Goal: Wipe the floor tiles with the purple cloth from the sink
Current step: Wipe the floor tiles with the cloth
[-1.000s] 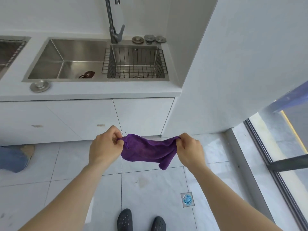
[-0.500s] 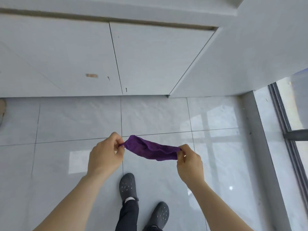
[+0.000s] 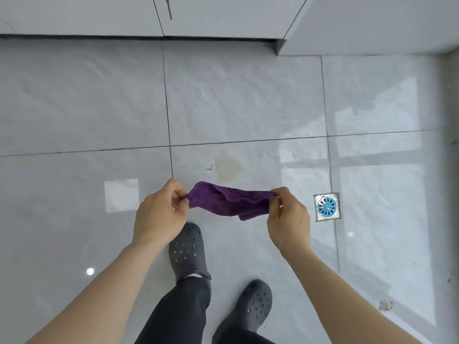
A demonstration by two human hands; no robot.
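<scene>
The purple cloth (image 3: pixel 229 201) hangs stretched between my two hands, above the grey floor tiles (image 3: pixel 99 108). My left hand (image 3: pixel 160 214) pinches its left end between thumb and fingers. My right hand (image 3: pixel 288 218) pinches its right end. The cloth sags a little in the middle and does not touch the floor. A brownish stain (image 3: pixel 227 167) marks the tile just beyond the cloth. The sink is out of view.
A square floor drain with a blue grate (image 3: pixel 326 207) sits right of my right hand. White cabinet doors (image 3: pixel 211 13) and a white wall panel (image 3: pixel 372 23) close the far side. My dark clogs (image 3: pixel 187 247) stand below the hands. A small bit of debris (image 3: pixel 385 304) lies at lower right.
The view has tilted from the sink and counter down to the floor. Both hands kept hold of the cloth and lowered with it; the drain came back into view.
</scene>
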